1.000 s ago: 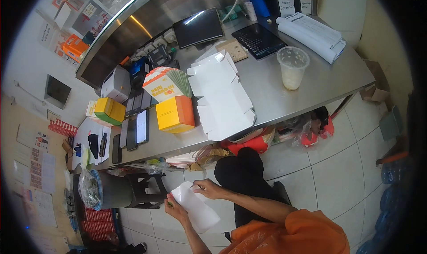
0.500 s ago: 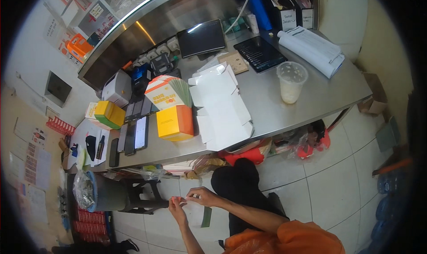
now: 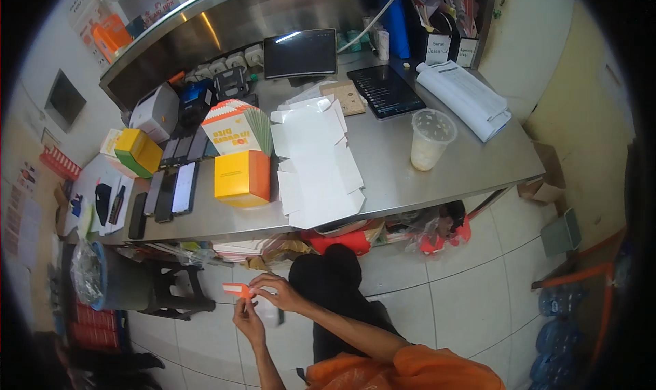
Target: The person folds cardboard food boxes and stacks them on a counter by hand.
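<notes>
Above the floor, in front of my knees, a small orange-and-white piece of folded card (image 3: 236,289) is pinched by both hands. My left hand (image 3: 250,323) grips it from below, fingers closed. My right hand (image 3: 276,293) comes in from the right, its fingertips closed on the card's right end. Beneath the right hand hangs a pale, blurred flap; whether it belongs to the same card I cannot tell. On the steel table lies a white unfolded carton (image 3: 316,161). Beside it stands an orange-and-yellow box (image 3: 240,178), with a fanned stack of flat printed cartons (image 3: 236,127) behind.
Several phones (image 3: 184,187) lie left on the table. A tablet (image 3: 386,91), a plastic cup (image 3: 432,141) and rolled papers (image 3: 465,101) are on the right. A grey bin (image 3: 126,277) and black stool (image 3: 183,291) stand left of my hands. Bags fill the shelf under the table.
The orange-and-white card now sticks out left of my fingers, where only a bit of orange showed. The green-edged sheet under my right hand is less visible. The whole view has shifted.
</notes>
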Motion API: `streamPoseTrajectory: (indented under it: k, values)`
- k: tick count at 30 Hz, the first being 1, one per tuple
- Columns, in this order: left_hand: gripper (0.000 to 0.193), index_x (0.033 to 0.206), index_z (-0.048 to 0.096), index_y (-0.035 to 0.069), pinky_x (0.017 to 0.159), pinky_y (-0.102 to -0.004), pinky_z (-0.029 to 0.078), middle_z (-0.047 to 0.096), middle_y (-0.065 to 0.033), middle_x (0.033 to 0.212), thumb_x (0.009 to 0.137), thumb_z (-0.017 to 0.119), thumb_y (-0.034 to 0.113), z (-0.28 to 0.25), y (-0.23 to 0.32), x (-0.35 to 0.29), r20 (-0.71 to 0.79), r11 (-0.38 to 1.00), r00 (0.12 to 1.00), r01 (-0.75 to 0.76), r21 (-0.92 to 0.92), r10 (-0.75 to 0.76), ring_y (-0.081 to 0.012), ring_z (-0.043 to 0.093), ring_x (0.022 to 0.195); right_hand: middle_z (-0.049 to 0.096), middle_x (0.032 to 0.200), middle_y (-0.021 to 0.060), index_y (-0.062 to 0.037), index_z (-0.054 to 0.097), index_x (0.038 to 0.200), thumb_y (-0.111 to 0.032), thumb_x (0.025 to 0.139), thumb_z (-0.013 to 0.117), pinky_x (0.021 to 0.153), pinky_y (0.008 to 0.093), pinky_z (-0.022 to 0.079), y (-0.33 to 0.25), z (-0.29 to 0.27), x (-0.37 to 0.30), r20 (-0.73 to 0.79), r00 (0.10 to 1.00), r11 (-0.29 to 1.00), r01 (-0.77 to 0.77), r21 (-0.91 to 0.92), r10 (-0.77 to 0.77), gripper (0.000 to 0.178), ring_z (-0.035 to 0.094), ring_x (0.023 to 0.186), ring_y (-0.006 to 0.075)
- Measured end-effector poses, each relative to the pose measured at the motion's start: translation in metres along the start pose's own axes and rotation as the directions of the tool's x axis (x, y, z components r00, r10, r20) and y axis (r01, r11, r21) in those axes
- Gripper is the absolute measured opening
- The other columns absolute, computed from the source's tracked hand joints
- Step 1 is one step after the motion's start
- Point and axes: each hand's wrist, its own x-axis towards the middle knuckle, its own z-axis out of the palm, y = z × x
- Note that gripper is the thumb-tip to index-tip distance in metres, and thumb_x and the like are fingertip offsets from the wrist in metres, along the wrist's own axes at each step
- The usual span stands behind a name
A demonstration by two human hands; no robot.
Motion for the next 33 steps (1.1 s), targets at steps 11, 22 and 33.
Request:
streamPoseTrajectory:
  k: [11, 22, 33]
  values:
    - [0.011, 0.097, 0.070, -0.004, 0.067, -0.0264, 0.054, 0.071, -0.0091, 0.087, 0.093, 0.065, 0.005, -0.006, 0.027, 0.012, -0.137, 0.993, 0.991, 0.013, 0.118, 0.004, -0.0142, 0.068, 0.079, 0.066, 0.098, 0.0128, 0.0031, 0.066, 0.100, -0.003, 0.090, 0.064, 0.082, 0.0364, 0.051, -0.007, 0.005, -0.002, -0.025, 0.993, 0.982, 0.110, -0.154, -0.116, 0.012, 0.064, 0.093, 0.0283]
    - [0.018, 0.109, 0.069, -0.003, 0.059, -0.0272, 0.058, 0.067, -0.0120, 0.096, 0.095, 0.059, 0.002, 0.021, 0.026, -0.001, -0.071, 0.953, 0.972, -0.202, 0.225, 0.223, -0.0179, 0.065, 0.078, 0.065, 0.100, 0.0115, 0.0016, 0.069, 0.101, -0.001, 0.087, 0.066, 0.082, 0.0341, 0.052, -0.019, 0.001, -0.007, -0.111, 0.989, 0.982, 0.080, -0.169, -0.100, 0.014, 0.063, 0.097, 0.0274]
    - [0.008, 0.091, 0.072, -0.002, 0.062, -0.0281, 0.057, 0.070, -0.0115, 0.081, 0.089, 0.064, 0.000, -0.007, 0.025, 0.007, 0.023, 0.961, 0.984, -0.175, 0.214, 0.175, -0.0179, 0.067, 0.071, 0.064, 0.105, 0.0116, -0.0015, 0.071, 0.096, -0.008, 0.091, 0.064, 0.092, 0.0328, 0.047, -0.022, -0.001, 0.006, -0.005, 0.996, 0.992, -0.089, 0.086, 0.089, 0.010, 0.062, 0.103, 0.0235]
